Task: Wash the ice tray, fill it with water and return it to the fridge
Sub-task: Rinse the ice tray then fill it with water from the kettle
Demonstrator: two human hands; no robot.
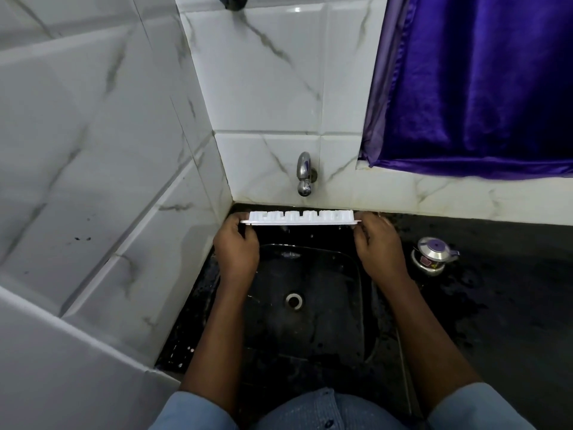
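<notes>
A white plastic ice tray is held level over the back of a black sink, just below a chrome wall tap. My left hand grips its left end and my right hand grips its right end. The tray is seen nearly edge-on, so its cells are only partly visible. No water stream shows from the tap. A few drops hang in the air under the tray.
White marbled tiles close in on the left and behind. A wet black counter runs to the right and carries a small steel pot with a purple lid. A purple curtain hangs at the upper right. The sink drain sits mid-basin.
</notes>
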